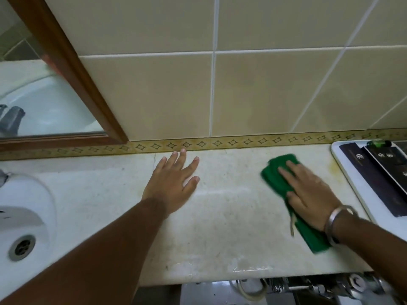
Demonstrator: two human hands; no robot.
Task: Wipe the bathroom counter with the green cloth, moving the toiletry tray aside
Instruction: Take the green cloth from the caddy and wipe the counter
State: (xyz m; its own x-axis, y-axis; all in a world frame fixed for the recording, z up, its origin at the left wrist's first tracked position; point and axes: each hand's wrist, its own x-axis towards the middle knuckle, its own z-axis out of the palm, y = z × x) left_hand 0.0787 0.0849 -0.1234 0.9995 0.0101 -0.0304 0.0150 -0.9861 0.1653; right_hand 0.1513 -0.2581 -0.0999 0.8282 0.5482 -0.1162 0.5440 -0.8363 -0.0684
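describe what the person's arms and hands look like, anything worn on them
Both forearms are bare, with no sleeves in view and no gloves. The right hand has a plain silver metal bangle around its wrist. The left hand wears nothing visible: no ring, watch or band.

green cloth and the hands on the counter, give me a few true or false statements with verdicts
1. The right hand presses the folded green cloth flat on the pale stone counter. True.
2. The left hand holds the cloth. False: it rests open on the bare counter, apart from the cloth.
3. The white rectangular toiletry tray sits at the right end of the counter. True.
4. The cloth lies inside the white sink basin. False: the basin is at the far left, and the cloth is on the counter near the tray.
5. A metal bangle circles the right wrist. True.
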